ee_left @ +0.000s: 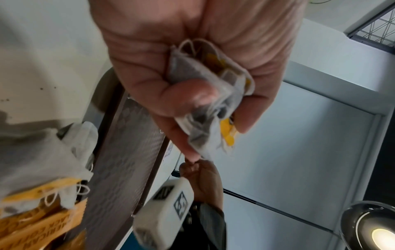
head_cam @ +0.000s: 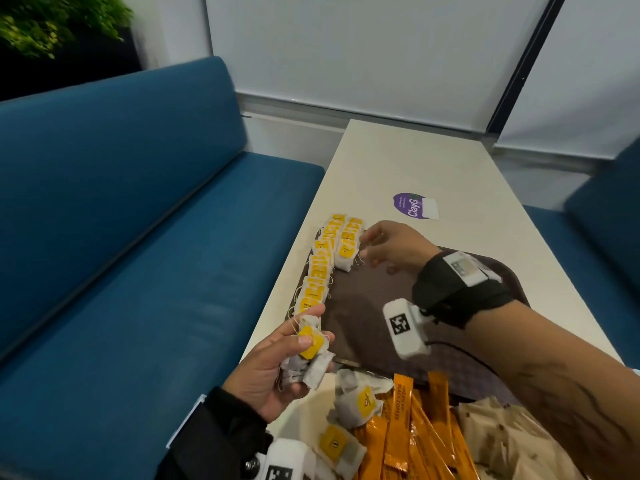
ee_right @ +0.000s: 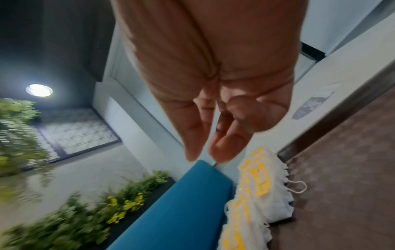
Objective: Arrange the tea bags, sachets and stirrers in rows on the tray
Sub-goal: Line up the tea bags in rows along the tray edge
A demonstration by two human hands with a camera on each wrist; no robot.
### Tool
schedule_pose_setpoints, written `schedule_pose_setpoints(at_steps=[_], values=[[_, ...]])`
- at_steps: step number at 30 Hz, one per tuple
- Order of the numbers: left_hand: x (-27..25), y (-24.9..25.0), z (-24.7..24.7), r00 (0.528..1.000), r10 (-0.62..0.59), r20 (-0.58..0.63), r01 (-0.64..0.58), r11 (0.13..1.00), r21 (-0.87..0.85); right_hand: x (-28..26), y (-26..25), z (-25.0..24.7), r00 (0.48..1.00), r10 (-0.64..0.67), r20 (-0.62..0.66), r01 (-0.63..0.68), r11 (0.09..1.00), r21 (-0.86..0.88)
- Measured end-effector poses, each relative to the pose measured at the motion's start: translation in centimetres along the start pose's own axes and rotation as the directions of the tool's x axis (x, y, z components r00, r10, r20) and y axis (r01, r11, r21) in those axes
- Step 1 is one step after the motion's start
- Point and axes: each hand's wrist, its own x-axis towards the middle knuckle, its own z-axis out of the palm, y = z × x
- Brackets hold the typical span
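Observation:
A brown tray [head_cam: 374, 306] lies on the white table. Two rows of tea bags with yellow tags run along its left edge: a long outer row [head_cam: 320, 268] and a short inner row [head_cam: 348, 249]. My right hand [head_cam: 365, 245] hovers at the inner row with its fingers relaxed and nothing in them; the right wrist view shows the straight fingers [ee_right: 192, 152] just above those tea bags [ee_right: 262, 186]. My left hand [head_cam: 304, 332] is at the tray's near left corner. It grips a bunch of tea bags [head_cam: 310, 344], seen crumpled in the fist [ee_left: 205, 108].
Near me lies a pile of loose tea bags [head_cam: 356, 403], orange coffee sachets [head_cam: 401, 427] and brown sachets [head_cam: 502, 441]. A purple sticker [head_cam: 414, 206] is on the table [head_cam: 398, 161] beyond the tray. A blue bench [head_cam: 138, 237] runs along the left.

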Motion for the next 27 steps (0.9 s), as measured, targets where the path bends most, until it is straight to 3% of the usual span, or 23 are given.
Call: schedule_pose_setpoints(at_steps=[5,8,14,20,27], values=[[-0.7,-0.7,1.5,0.998,-0.046,0.038,0.044,0.999,0.031,-8.0,-1.3,-0.5,0.926,-0.124,0.357,0.134,0.991,-0.002],[-1.1,-1.2,2.3,0.999,-0.052,-0.003,0.053,0.997,0.058,-11.6,-1.6,0.5,0.897,-0.157,0.413,0.159,0.987,0.031],[-2.0,-1.9,3.6,0.998,-0.031,-0.048,0.035,0.996,0.082,-14.9,-0.7,3.5,0.942,-0.14,0.306,0.158,0.987,-0.034],[-2.0,-2.4,3.6,0.989,0.019,-0.146,-0.009,0.998,0.068,-15.7,-0.4,4.0,0.973,-0.145,0.178,0.122,0.984,0.133],[-2.1,-2.4,3.6,0.982,-0.023,-0.187,0.013,0.998,-0.057,-15.7,-0.9,4.0,0.983,-0.138,0.122,0.089,0.936,0.341]])
